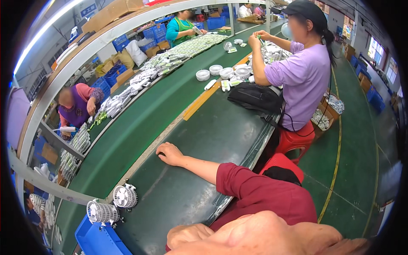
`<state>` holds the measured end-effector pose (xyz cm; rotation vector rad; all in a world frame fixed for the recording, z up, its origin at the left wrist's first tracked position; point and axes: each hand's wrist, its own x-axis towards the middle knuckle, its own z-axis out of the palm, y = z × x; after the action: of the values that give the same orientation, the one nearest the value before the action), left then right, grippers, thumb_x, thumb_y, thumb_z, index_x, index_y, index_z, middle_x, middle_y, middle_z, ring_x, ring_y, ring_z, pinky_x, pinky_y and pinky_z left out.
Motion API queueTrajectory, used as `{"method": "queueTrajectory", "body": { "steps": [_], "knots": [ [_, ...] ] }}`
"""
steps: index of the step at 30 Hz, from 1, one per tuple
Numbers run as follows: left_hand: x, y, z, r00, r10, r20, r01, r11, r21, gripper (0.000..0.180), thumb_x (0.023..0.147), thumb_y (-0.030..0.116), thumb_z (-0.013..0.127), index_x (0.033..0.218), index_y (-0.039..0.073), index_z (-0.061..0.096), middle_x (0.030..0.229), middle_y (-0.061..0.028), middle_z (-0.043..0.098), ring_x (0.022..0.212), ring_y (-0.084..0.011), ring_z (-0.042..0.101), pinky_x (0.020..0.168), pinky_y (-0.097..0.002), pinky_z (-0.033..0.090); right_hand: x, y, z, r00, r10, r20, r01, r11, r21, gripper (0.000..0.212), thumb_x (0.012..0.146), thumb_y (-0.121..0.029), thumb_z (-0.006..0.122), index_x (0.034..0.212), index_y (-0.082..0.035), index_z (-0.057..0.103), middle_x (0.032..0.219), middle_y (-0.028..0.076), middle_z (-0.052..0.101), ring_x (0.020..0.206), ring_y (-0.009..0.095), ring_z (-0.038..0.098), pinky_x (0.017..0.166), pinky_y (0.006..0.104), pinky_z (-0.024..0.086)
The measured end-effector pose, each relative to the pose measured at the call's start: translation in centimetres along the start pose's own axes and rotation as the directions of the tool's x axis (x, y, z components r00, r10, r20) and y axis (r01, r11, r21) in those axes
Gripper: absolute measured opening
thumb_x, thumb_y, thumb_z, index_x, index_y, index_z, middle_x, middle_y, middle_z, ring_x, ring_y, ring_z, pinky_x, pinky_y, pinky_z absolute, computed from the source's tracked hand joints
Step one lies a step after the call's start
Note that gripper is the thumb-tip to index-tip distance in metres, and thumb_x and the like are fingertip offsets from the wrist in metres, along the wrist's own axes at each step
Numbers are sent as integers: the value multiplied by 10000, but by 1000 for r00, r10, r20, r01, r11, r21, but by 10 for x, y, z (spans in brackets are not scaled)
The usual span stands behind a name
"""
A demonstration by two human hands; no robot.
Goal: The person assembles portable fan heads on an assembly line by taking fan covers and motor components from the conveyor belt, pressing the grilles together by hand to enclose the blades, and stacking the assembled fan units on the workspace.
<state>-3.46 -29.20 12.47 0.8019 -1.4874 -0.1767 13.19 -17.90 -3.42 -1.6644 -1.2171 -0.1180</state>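
Observation:
My right hand (pixel 171 154) rests palm down on the dark green worktop (pixel 187 187), its bare forearm coming from a maroon sleeve. Its fingers are loosely bent with a gap at the thumb, and I see nothing held. Large and very close at the lower edge is bare skin with bent, knuckle-like shapes, apparently my left hand (pixel 263 236); its fingertips and anything in them are hidden. Near the left end of the worktop stand two white slatted round fan units (pixel 101 212) (pixel 126 196), beside a blue bin (pixel 100 238).
A green conveyor belt (pixel 127 148) runs beyond the worktop, with piles of white-and-green parts (pixel 187 53) along its far side. A co-worker in lilac (pixel 297 80) handles a small part among white round housings (pixel 216 70). A black bag (pixel 255 95) and red stools (pixel 293 140) are nearby.

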Motion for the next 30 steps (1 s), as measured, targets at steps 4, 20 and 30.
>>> {"method": "queueTrajectory", "body": {
  "steps": [4,20,30],
  "knots": [
    [-2,3,2,1000,4,-20,-3,999,51,234,918,188,548,790,-6,576,678,-143,534,541,-339,473,492,-421,339,-2,-1,-3,1000,14,10,-14,1000,-3,137,750,-101,651,882,-65,646,970,72,639,955,298,563,840,411,463],
    [-1,63,54,900,166,-402,132,777,616,199,911,148,535,802,-9,591,686,-127,549,535,-318,469,498,-408,342,4,13,-1,990,-133,-55,128,989,-79,112,762,-99,643,869,-83,670,954,91,669,942,286,613,842,381,486],
    [-6,78,76,877,233,-420,208,604,769,210,909,164,544,792,-6,584,680,-129,542,535,-321,469,497,-410,340,1,3,-2,993,-100,57,102,994,-44,131,786,-79,641,916,-83,656,1022,77,652,1002,275,587,887,372,464]
  ]
}}
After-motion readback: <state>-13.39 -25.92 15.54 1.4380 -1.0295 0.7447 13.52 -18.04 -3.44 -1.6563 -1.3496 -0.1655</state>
